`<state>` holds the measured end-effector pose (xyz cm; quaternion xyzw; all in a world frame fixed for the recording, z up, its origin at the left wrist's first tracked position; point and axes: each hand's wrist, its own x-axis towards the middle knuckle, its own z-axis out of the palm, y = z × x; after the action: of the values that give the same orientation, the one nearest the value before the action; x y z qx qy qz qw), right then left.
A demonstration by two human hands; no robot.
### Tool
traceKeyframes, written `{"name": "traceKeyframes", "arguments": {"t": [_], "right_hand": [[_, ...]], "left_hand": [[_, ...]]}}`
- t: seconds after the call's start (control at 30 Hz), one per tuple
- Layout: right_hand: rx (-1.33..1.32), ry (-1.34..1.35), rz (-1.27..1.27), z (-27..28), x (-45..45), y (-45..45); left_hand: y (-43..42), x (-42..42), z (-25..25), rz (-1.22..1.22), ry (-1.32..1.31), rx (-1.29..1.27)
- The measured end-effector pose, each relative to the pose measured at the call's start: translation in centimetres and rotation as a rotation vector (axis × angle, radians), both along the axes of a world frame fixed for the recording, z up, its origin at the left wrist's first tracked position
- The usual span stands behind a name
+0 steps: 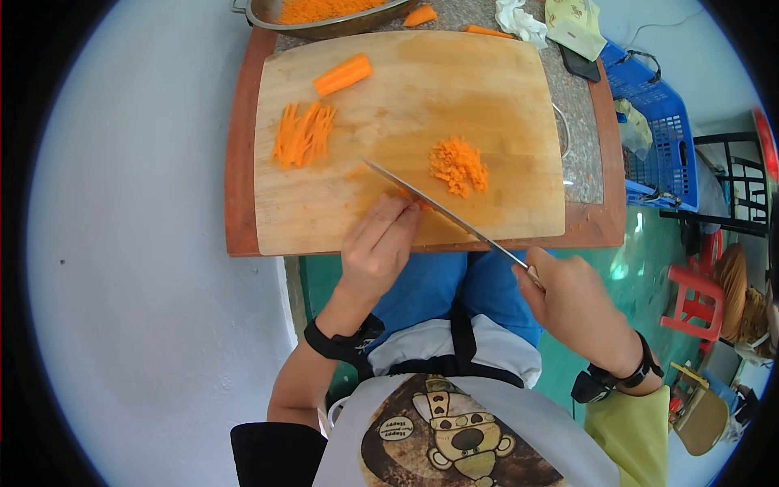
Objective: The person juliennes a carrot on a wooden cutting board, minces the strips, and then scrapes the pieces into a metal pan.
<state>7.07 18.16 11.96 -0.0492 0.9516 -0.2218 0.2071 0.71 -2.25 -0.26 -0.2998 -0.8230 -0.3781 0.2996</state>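
My right hand (560, 296) is wrapped round the handle of a kitchen knife (454, 219), whose blade slants up and left over the wooden cutting board (487, 73). Close against the blade, the bent fingers of my left hand (381, 243) press on carrot strips (423, 204), mostly hidden by the fingers and knife. Right of the blade lies a small heap of diced carrot (458, 166). Toward the board's left side rest a pile of carrot sticks (303, 135) and, above it, a thick cut piece of carrot (342, 75).
A metal bowl (324, 31) of shredded carrot stands behind the board. Carrot pieces (420, 15), crumpled tissue (522, 23) and a dark phone (579, 63) lie along the table's far edge. A blue basket (653, 122) and red stool (696, 302) are to the right; a wall (146, 203) is left.
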Motion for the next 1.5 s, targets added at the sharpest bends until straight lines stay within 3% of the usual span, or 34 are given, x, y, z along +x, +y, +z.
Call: {"name": "traceKeyframes", "arguments": {"t": [0.3,0.47,1.07,1.3,1.5], "right_hand": [[0.021,0.014,-0.043,-0.5,0.8,0.1],[-0.176,0.063,-0.152,-0.8,0.5,1.2],[-0.196,0.055,-0.25,0.7,0.4,1.0],[-0.175,0.092,-0.236,0.0,1.1,1.3],[-0.149,0.07,-0.193,0.1,1.5,0.6]], "left_hand": [[-0.2,0.3,-0.4,0.027,-0.028,-0.007],[0.0,0.3,-0.4,0.023,-0.02,0.006],[0.3,1.2,0.5,0.113,-0.202,0.068],[-0.5,0.7,1.2,0.082,-0.16,0.086],[-0.5,2.2,1.0,0.238,-0.169,0.015]]}}
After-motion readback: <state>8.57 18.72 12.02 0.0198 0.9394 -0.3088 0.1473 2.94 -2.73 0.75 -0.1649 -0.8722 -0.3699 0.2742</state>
